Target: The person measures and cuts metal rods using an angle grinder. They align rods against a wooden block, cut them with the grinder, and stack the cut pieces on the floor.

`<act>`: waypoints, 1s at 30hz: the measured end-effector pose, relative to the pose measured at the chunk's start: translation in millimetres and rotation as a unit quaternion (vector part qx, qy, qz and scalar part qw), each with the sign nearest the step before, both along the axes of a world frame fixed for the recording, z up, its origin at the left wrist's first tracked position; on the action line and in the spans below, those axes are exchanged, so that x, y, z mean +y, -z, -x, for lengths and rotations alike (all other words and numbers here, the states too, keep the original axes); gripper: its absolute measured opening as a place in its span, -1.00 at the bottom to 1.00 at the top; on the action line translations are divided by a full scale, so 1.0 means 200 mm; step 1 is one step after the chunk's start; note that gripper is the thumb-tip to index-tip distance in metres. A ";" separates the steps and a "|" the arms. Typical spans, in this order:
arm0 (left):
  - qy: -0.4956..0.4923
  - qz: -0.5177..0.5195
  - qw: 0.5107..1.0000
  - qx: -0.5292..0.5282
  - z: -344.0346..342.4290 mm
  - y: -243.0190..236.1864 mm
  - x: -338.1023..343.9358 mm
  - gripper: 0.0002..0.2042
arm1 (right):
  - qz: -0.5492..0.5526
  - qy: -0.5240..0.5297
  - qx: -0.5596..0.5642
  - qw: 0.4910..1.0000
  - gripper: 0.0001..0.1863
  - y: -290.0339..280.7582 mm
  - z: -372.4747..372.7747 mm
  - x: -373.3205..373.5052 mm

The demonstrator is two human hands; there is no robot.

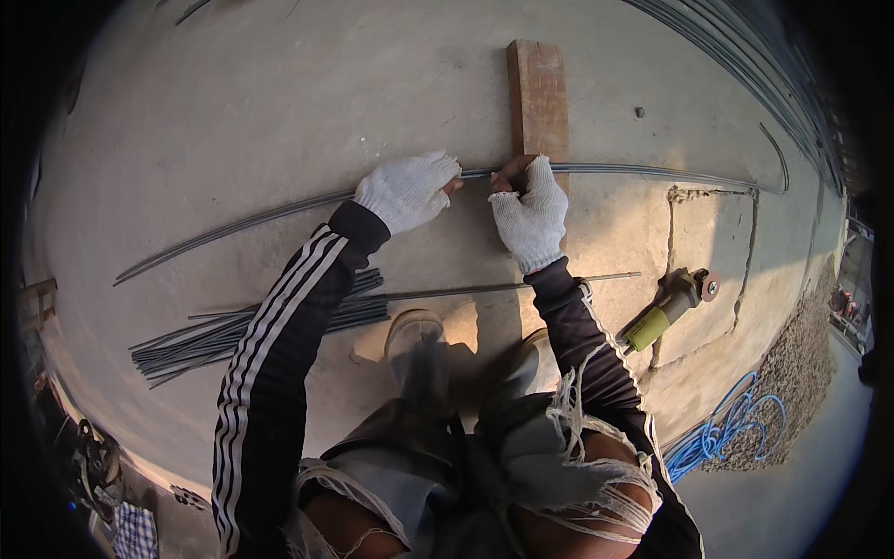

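Note:
Both my hands wear white knit gloves with bare fingertips. My left hand (405, 193) is closed around several long, thin steel rods (605, 169), just left of a wooden block (542, 102). At the near end of that block, my right hand (533, 214) has its fingers curled on the same rods. The rods run from far left to right across the block, and one has a bent end at the right. My fingers partly hide them between the hands.
Short cut rods (223, 343) lie in a pile by my left forearm, with a longer rod (447, 293) beside my feet. A green angle grinder (649, 328) rests at right. Beyond it are blue hose coils (712, 438) and gravel (792, 382). More rods (745, 65) lie at upper right.

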State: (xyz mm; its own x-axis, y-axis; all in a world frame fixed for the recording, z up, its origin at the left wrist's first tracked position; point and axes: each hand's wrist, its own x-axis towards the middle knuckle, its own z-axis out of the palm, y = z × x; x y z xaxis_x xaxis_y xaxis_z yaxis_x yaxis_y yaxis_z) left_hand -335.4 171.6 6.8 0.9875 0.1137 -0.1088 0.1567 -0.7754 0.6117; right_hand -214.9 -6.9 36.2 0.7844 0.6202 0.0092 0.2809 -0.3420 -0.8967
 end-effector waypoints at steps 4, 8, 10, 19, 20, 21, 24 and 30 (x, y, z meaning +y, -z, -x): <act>0.011 -0.015 1.000 0.021 0.00 -0.01 0.00 -0.84 | 0.024 -0.007 -0.026 0.999 -0.85 0.00 0.01 0.02; 0.007 -0.010 0.999 -0.038 0.00 0.00 0.00 -0.84 | 0.046 -0.014 -0.058 0.997 -0.83 0.01 0.03 0.03; 0.006 -0.011 0.999 -0.040 0.01 0.00 0.00 -0.83 | 0.040 -0.025 -0.068 0.997 -0.81 0.01 0.03 0.04; 0.017 -0.033 0.999 0.006 0.00 -0.03 0.00 -0.74 | 0.071 -0.038 -0.115 0.990 -0.81 0.05 0.03 0.06; 0.017 -0.040 0.999 -0.001 0.01 -0.03 0.00 -0.73 | 0.079 -0.034 -0.112 0.990 -0.81 0.05 0.03 0.06; 0.017 -0.039 0.999 0.007 0.00 -0.02 0.00 -0.73 | 0.076 -0.036 -0.124 0.989 -0.81 0.06 0.03 0.07; 0.017 -0.039 0.999 0.024 0.00 -0.01 0.00 -0.72 | 0.080 -0.033 -0.138 0.987 -0.81 0.07 0.03 0.07; 0.024 -0.041 0.999 0.021 0.00 0.00 0.00 -0.72 | 0.070 -0.040 -0.129 0.988 -0.81 0.06 0.03 0.07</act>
